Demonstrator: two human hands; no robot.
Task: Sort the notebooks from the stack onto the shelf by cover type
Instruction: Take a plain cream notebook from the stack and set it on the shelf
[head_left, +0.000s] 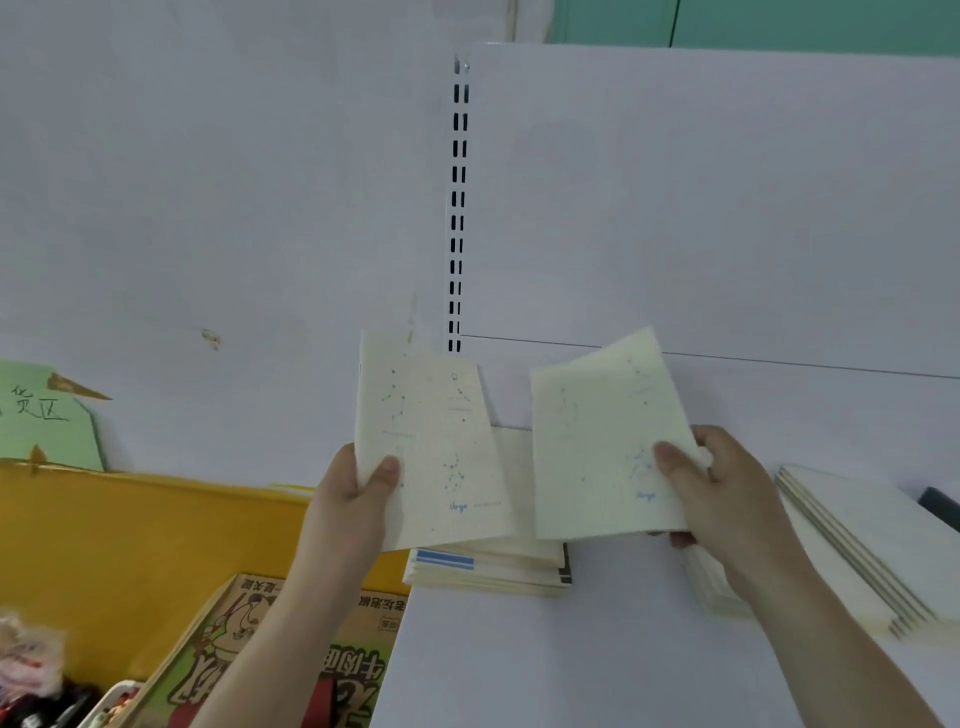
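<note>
My left hand (358, 483) grips a cream notebook (431, 447) with blue constellation drawings and the word "Virgo", thumb on its cover. A second cream constellation notebook (597, 441) is pinched by my right hand (717, 483), thumb on top and fingers underneath. Both are held up over the white shelf (545, 665). Below them lies a stack of notebooks (488, 569) whose top cover shows a blue stripe. A smaller pile (711, 587) sits partly hidden under my right hand.
A fanned row of cream notebooks (862, 551) lies at the right, with a dark object (940, 506) behind it. A yellow bin (145, 545) and a printed cardboard box (291, 654) stand at the left. A slotted upright (458, 208) runs up the white back panel.
</note>
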